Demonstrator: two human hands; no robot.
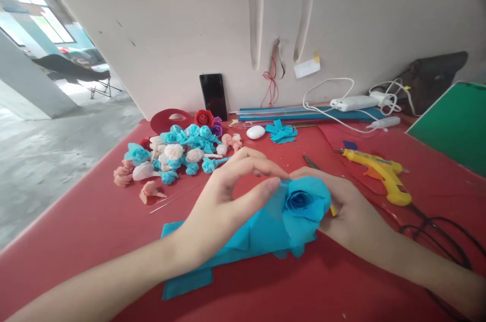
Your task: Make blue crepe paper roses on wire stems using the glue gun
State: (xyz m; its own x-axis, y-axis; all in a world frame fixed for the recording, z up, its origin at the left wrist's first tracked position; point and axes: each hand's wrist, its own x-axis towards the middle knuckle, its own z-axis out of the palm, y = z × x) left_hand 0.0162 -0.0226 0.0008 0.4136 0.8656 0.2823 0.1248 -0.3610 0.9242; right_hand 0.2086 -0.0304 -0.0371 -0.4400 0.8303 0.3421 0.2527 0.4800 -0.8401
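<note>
A blue crepe-paper rose (304, 203) with a tightly rolled darker centre faces me at the middle of the table. My right hand (347, 205) is closed round its right side and back, most of the fingers hidden behind the petals. With thumb and forefinger, my left hand (237, 190) pinches the paper at the rose's upper left edge. A long blue crepe-paper strip (243, 238) trails from the rose under my left wrist. Beyond my right hand pokes a dark pointed blade (311, 162), and a yellow bit (333, 210) shows by the palm; whether they belong together is hidden.
Small blue, white and pink paper flowers (173, 152) are heaped at the left. Behind stand a phone (213, 96), a white egg-shaped object (255, 132) and blue paper scraps (281, 132). At right lie a yellow glue gun (375, 170), its black cable, and a white power strip (353, 103).
</note>
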